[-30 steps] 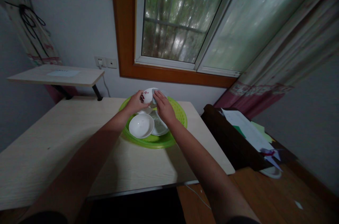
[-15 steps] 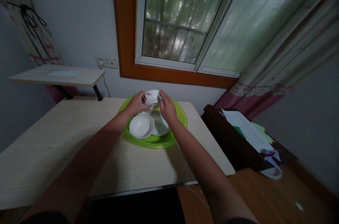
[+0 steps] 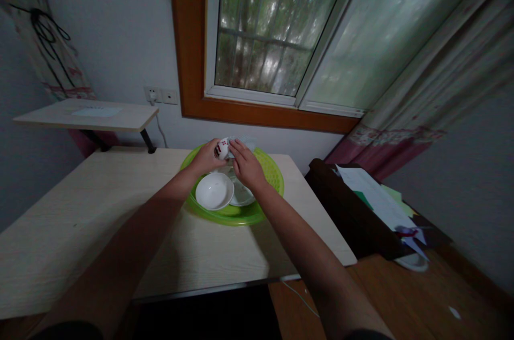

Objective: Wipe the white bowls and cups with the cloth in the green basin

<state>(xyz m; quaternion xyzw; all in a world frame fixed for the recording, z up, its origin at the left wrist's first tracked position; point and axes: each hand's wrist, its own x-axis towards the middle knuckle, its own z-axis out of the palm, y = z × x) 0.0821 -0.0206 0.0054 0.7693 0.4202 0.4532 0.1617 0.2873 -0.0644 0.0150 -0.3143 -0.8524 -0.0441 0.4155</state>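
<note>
Above the green plastic basket (image 3: pixel 236 218), my left hand (image 3: pixel 206 158) grips a small white bowl (image 3: pixel 224 146) with red and dark markings. My right hand (image 3: pixel 249 168) presses a pale, thin cloth (image 3: pixel 248 142) onto the bowl's right side, its fingers laid over the cloth. Much of the bowl is hidden behind the cloth and fingers. Below the hands, a plain white bowl (image 3: pixel 214 191) sits in the basket. It partly overlaps a pale plate (image 3: pixel 241 195), which my right wrist also covers in part.
The basket stands on a light wooden table (image 3: pixel 217 259) near the wall and window. A small raised shelf (image 3: pixel 92 115) with a paper sheet is at the left. To the right, a dark brown piece of furniture (image 3: pixel 341 211) carries papers (image 3: pixel 373 201).
My right hand has moved slightly left across the bowl, covering more of it. More of the cloth now shows above my right hand. My left hand stays almost in place.
</note>
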